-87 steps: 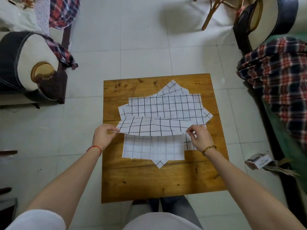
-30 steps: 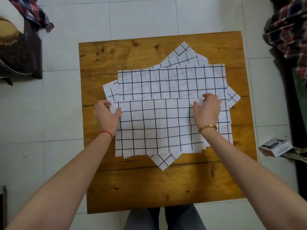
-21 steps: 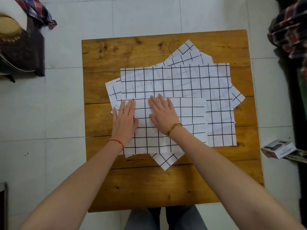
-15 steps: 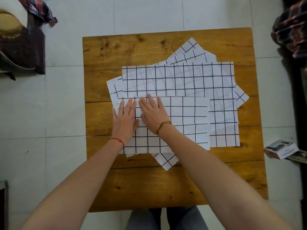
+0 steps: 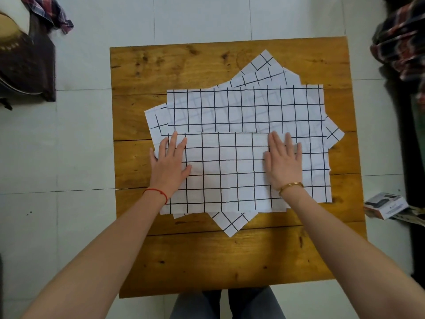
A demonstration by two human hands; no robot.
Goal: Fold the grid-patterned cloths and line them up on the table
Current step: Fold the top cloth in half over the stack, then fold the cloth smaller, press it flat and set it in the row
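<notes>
a wooden bench [image 5: 174, 70] carries a fanned pile of white cloths [image 5: 243, 107] with black grid lines. the folded cloth [image 5: 225, 171] lies on top at its near side. left hand [image 5: 169, 164] and right hand [image 5: 284, 162] press its ends, fingers straight, gripping nothing.

Nothing legible is showing anywhere. The small box [image 5: 386, 204] lying on the floor just right of the wooden table [image 5: 207, 261] is carrying a few lines of print on its white side, but they are blurring out, too small to read.
</notes>
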